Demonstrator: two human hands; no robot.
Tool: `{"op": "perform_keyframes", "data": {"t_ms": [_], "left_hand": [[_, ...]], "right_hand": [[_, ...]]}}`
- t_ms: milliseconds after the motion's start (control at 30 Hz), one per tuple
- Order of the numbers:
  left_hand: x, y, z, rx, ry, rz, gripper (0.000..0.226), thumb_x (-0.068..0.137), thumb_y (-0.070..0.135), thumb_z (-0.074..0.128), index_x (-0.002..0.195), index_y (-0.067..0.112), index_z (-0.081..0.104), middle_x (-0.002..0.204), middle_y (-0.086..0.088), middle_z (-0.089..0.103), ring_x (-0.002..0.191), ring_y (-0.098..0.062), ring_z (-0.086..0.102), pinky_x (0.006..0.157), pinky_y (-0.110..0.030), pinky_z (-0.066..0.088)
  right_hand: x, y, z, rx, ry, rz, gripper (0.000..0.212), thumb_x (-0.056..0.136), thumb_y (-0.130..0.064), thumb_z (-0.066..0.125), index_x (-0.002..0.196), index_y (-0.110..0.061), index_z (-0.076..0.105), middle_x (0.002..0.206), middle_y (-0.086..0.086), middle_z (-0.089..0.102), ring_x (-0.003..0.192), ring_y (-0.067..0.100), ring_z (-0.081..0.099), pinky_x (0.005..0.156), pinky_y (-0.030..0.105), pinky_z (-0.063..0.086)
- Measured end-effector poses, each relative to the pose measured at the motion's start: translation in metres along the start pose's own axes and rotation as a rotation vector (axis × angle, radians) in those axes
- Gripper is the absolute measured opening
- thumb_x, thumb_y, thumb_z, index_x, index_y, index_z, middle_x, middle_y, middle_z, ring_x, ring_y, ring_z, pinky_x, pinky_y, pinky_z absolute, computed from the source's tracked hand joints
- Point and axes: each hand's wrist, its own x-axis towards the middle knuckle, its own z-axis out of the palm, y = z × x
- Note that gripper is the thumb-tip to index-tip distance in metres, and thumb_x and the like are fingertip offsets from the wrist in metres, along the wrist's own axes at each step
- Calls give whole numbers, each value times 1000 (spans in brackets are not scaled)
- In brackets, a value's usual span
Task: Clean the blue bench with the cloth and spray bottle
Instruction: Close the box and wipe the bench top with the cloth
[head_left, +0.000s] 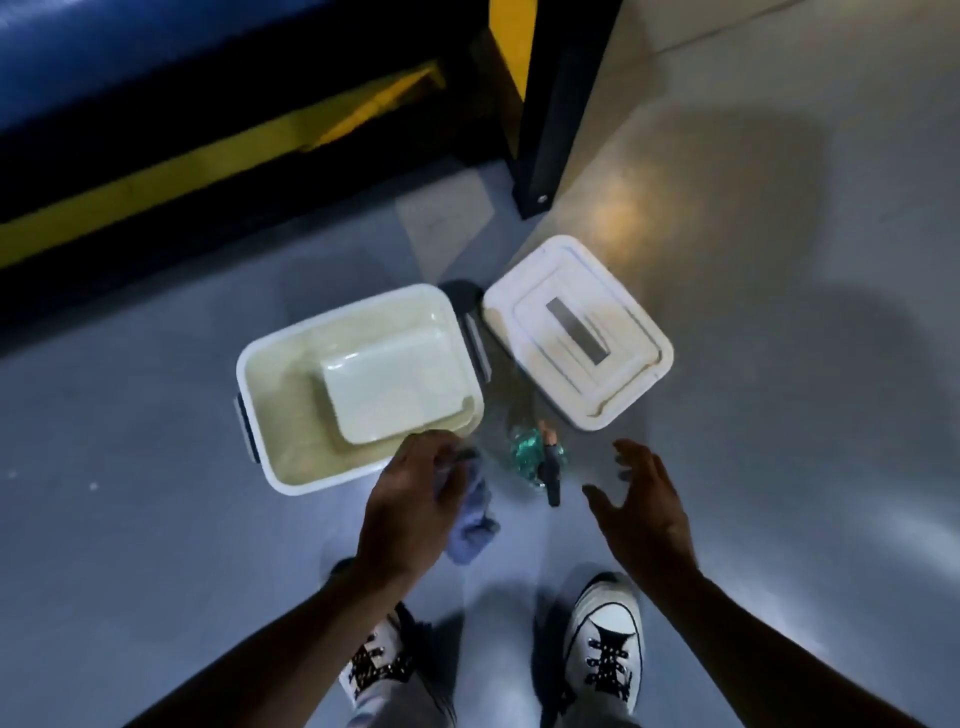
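My left hand (410, 499) grips a pale blue cloth (472, 525), which hangs down from the fingers over the floor. A clear spray bottle (535, 457) with a black trigger head stands on the floor between the two white containers. To the right of the bottle my right hand (644, 504) hovers with spread fingers, holding nothing. The blue bench (156, 57) fills the top left corner, on a black and yellow frame.
An open white tub (270, 364) sits on the grey floor just ahead of my left hand, its lid (576, 332) lying to the right. A black post (561, 104) stands behind the lid. My two white shoes show at the bottom.
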Motion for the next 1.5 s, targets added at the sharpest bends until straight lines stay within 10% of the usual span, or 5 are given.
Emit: {"op": "perform_keyframes", "data": {"t_ms": [367, 533, 767, 1233, 1500], "left_hand": [[197, 83, -6, 507, -121, 270, 40, 88, 35, 67, 121, 11, 63, 117, -16, 62, 107, -37, 63, 93, -41, 51], [274, 87, 51, 659, -348, 82, 65, 92, 42, 65, 146, 13, 44, 145, -17, 47, 130, -39, 51, 104, -49, 48], [308, 65, 98, 574, -391, -76, 66, 85, 39, 74, 138, 12, 47, 136, -14, 55, 121, -37, 58, 95, -46, 55], [292, 88, 68, 191, -176, -99, 36, 77, 30, 64, 112, 28, 70, 117, -2, 67, 94, -23, 68, 82, -33, 58], [208, 93, -50, 72, 106, -91, 13, 86, 25, 66, 82, 15, 73, 75, 4, 66, 76, -14, 64, 64, -21, 41]], "right_hand": [[93, -24, -29, 552, 93, 617, 21, 89, -27, 75, 98, -12, 62, 72, 4, 59, 59, 17, 57, 50, 19, 51], [157, 4, 14, 751, 84, 773, 32, 78, -31, 81, 90, -11, 59, 96, 9, 61, 88, 26, 62, 89, 54, 59], [183, 13, 10, 834, 41, 978, 25, 88, -19, 74, 98, -11, 52, 83, 4, 55, 69, 21, 55, 87, 42, 60], [180, 14, -40, 785, 218, 776, 19, 80, -14, 74, 68, -10, 60, 73, 7, 61, 66, 23, 58, 67, 35, 53], [139, -85, -106, 559, 270, 439, 35, 84, -16, 75, 116, -10, 61, 99, 5, 66, 88, 22, 63, 75, 30, 47]]}}
